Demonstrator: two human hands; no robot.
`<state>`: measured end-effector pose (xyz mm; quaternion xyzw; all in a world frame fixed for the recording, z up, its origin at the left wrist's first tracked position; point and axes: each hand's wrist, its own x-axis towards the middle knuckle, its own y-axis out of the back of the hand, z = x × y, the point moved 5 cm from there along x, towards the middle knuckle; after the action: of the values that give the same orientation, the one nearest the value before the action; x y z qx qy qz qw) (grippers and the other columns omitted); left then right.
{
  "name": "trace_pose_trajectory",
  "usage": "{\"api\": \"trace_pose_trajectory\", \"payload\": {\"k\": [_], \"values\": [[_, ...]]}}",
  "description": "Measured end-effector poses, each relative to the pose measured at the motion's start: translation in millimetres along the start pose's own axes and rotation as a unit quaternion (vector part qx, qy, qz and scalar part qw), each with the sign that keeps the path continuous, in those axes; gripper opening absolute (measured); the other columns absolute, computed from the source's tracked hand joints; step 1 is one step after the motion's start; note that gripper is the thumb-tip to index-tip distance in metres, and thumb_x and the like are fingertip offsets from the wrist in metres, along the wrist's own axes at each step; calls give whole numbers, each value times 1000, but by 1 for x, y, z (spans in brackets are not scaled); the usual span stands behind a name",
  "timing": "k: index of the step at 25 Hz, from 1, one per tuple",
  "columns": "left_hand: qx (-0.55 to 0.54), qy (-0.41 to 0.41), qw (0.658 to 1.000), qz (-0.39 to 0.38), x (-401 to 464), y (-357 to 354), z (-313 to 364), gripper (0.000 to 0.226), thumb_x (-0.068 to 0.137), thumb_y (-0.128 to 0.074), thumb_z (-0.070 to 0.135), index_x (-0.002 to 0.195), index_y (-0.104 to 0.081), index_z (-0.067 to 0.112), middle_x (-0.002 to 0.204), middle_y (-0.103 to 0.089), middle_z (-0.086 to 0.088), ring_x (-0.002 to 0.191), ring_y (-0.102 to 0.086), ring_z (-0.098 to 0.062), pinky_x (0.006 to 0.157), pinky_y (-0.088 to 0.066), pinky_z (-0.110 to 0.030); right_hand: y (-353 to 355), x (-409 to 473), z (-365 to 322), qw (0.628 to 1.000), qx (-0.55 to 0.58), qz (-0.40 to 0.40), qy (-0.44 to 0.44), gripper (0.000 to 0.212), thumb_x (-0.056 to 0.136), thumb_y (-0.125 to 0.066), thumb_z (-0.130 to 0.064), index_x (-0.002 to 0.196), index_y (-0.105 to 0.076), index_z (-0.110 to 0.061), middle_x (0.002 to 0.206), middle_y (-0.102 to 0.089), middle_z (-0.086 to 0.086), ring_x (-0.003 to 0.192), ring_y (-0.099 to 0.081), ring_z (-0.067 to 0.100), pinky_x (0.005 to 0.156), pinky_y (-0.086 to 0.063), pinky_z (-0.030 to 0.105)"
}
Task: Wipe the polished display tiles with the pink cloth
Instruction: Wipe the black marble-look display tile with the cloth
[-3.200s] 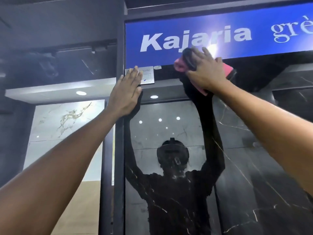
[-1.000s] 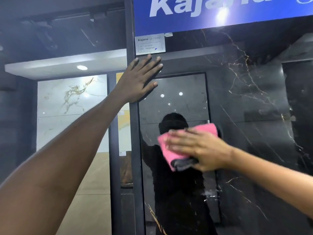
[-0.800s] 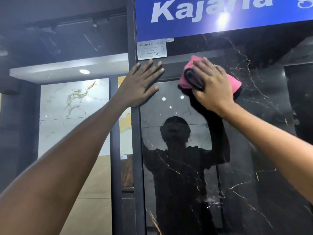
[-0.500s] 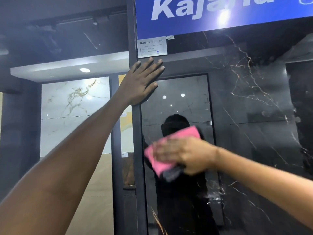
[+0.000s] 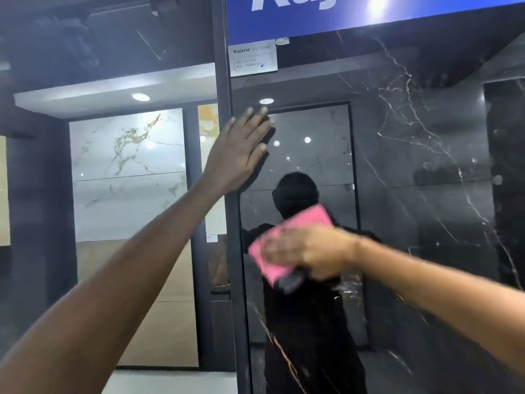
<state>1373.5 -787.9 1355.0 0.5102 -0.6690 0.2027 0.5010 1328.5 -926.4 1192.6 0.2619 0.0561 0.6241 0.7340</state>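
Head view: the right hand [image 5: 309,251], blurred, presses the folded pink cloth [image 5: 287,245] on the glossy black veined marble tile [image 5: 412,172], fingers laid over it; the left hand [image 5: 238,149] rests flat, fingers straight, at its left edge

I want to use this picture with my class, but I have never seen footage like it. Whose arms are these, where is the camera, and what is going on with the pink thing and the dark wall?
There is no machine here. A person wears a camera on the head, so you see their own two arms reaching forward. The dark shiny surface is a polished black display tile with pale veins; it reflects the person like a mirror. The left hand lies flat, fingers straight, against the tile beside the dark upright frame. The right hand presses a pink cloth against the tile; it is blurred, which suggests wiping. Above are a blue sign and a small white label. To the left stands a pale marble tile.
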Motion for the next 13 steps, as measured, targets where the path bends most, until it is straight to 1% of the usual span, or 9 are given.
{"api": "trace_pose_trajectory", "payload": {"k": [1,3,5,7,9,10,11,12,13], "values": [[-16,5,1000,1,-14,-4,8,53,101,-28,36,149,-37,17,159,-28,-1,147,-20,-22,118,-6,-34,23,-3,53,992,-4,47,-116,72,66,-71,-5,135,-53,-12,143,-49,8,136,-40,26,113,-25,54],[-30,40,999,-6,-31,-15,14,55,101,-24,39,151,-33,18,160,-25,-1,149,-17,-22,118,-3,-33,73,-25,145,937,-29,128,-322,64,75,-62,-18,137,-51,-12,145,-47,8,138,-37,28,113,-27,57],[5,68,998,-5,-36,-26,14,57,101,-22,40,153,-26,19,162,-19,0,150,-12,-23,119,2,-33,80,-38,160,900,-21,173,-399,68,74,-46,-31,139,-49,-14,148,-43,6,141,-34,27,111,-29,55],[35,67,997,5,-37,-31,14,56,101,-24,39,154,-24,19,162,-18,-1,150,-12,-24,119,4,-32,40,-36,103,924,4,144,-354,74,69,-47,-30,141,-47,-13,150,-40,5,141,-32,24,116,-22,48],[42,57,997,8,-37,-33,12,56,102,-26,37,154,-24,19,162,-18,-1,150,-13,-24,119,4,-32,-11,-31,2,983,-2,77,-166,76,66,-55,-24,141,-47,-14,151,-36,3,142,-28,20,118,-15,39],[42,56,997,7,-38,-34,12,56,102,-26,37,154,-23,19,162,-17,-1,150,-12,-24,119,4,-33,-25,-32,-30,997,-17,16,-72,76,67,-60,-22,141,-47,-16,152,-35,2,143,-26,19,119,-13,38],[42,56,997,8,-38,-34,11,56,102,-26,37,154,-23,19,162,-17,-1,150,-12,-23,119,4,-33,-27,-35,-34,999,-35,-14,0,75,69,-65,-19,142,-46,-17,152,-36,2,143,-26,18,119,-14,39],[42,56,997,12,-38,-34,12,56,102,-26,37,155,-22,19,162,-16,-1,150,-11,-23,119,4,-33,-17,-36,-12,999,-47,-4,13,75,70,-68,-16,141,-46,-17,150,-39,3,142,-28,18,119,-16,42],[41,56,997,14,-38,-34,12,56,101,-26,37,155,-22,19,162,-16,-1,150,-11,-23,119,3,-34,0,-35,28,997,-45,32,-60,74,70,-68,-13,141,-47,-17,148,-42,4,140,-31,20,117,-20,46]]}}
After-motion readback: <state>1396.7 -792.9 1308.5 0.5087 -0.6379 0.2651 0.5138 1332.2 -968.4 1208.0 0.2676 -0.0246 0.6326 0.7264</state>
